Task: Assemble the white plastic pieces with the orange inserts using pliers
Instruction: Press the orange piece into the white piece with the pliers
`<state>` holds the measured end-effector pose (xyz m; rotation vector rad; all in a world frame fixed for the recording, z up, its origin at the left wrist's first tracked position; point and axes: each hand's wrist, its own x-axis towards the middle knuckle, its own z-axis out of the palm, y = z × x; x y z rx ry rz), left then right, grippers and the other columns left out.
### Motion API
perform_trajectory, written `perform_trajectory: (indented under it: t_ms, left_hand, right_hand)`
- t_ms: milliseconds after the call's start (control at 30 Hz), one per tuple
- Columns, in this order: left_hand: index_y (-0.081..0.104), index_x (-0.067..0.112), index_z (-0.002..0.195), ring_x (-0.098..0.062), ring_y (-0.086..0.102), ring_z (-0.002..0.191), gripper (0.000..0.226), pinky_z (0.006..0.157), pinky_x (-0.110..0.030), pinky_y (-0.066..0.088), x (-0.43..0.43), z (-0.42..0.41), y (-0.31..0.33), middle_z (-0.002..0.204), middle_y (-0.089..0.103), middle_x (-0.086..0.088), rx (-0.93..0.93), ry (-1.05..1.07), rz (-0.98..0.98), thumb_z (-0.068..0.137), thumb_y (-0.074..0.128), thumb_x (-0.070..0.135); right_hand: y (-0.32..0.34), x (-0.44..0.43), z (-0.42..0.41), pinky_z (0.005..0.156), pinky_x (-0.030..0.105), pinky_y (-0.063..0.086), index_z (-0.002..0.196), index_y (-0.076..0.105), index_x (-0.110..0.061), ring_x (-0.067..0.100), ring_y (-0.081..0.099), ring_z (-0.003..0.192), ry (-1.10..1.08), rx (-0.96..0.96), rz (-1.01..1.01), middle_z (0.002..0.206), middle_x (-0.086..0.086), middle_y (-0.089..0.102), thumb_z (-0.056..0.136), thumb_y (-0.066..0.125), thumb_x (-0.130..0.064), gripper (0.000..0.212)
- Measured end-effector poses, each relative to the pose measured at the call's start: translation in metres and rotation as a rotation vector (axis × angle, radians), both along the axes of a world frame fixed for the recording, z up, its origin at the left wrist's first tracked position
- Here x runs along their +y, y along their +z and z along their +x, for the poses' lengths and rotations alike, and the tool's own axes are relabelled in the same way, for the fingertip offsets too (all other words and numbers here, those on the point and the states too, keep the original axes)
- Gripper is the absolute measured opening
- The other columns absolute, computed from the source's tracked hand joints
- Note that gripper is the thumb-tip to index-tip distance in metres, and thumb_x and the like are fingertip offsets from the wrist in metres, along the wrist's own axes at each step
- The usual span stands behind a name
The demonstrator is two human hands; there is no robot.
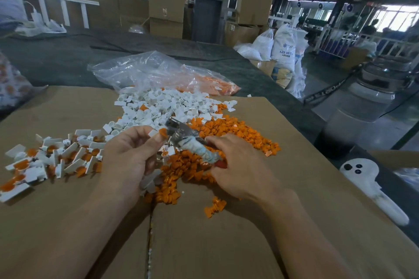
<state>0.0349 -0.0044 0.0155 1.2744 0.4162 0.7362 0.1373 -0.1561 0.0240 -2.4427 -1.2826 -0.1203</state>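
Note:
My left hand [130, 156] pinches a white plastic piece with an orange insert [158, 133] at its fingertips, and several more white pieces sit in its palm. My right hand [240, 165] grips the tape-wrapped handles of the pliers [188, 140], whose metal jaws lie right beside the held piece. A heap of loose white pieces [158, 106] lies behind the hands. Orange inserts [226, 129] spread under and to the right of them. Assembled white-and-orange pieces [52, 161] lie scattered at the left.
Everything sits on a flattened cardboard sheet [204, 233] over a dark table. A clear plastic bag [158, 72] holding white and orange parts lies behind the heaps. A white handled tool [374, 188] rests off the cardboard at the right. Sacks and cartons stand beyond.

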Motion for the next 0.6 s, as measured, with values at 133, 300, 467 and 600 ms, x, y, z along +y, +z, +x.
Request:
perform_trajectory:
  t_ms: [133,300,467,600]
  left_hand:
    - [0.055,0.010,0.070,-0.003,0.031,0.034,0.008,0.033,-0.012,0.028,-0.0014,0.0005,0.0003,0.045,0.047,0.007,-0.015,-0.024,-0.005,0.072,0.063,0.011]
    - [0.055,0.012,0.069,-0.003,0.031,0.034,0.009,0.033,-0.012,0.027,-0.0015,-0.0003,0.0004,0.044,0.044,0.007,-0.028,-0.050,-0.011,0.066,0.064,0.015]
    - [0.053,0.011,0.068,-0.003,0.030,0.032,0.011,0.033,-0.011,0.024,-0.0009,-0.0005,0.0013,0.042,0.044,0.009,-0.041,-0.094,-0.036,0.063,0.061,0.017]
    - [0.053,0.010,0.067,-0.004,0.028,0.028,0.009,0.032,-0.009,0.024,-0.0009,-0.0008,0.0012,0.038,0.042,0.007,-0.055,-0.106,-0.052,0.067,0.060,0.015]
  right_hand:
    - [0.0001,0.0004,-0.0014,0.080,0.021,0.028,0.136,0.039,-0.022,0.015,0.040,0.112,0.016,0.018,-0.001,0.118,-0.001,0.047,0.082,0.053,-0.026,0.055]
    - [0.0016,0.0009,-0.0039,0.062,0.020,0.027,0.116,0.052,-0.022,0.012,0.042,0.090,0.025,0.004,-0.013,0.095,-0.003,0.047,0.081,0.054,-0.024,0.035]
    - [0.0027,0.0007,-0.0072,0.059,0.026,0.032,0.093,0.049,-0.026,0.015,0.045,0.081,0.038,0.059,0.006,0.089,-0.001,0.051,0.079,0.053,-0.021,0.015]
    - [0.0033,0.0010,-0.0097,0.052,0.025,0.032,0.084,0.044,-0.028,0.013,0.046,0.072,0.039,0.070,0.019,0.080,-0.004,0.053,0.080,0.055,-0.021,0.014]
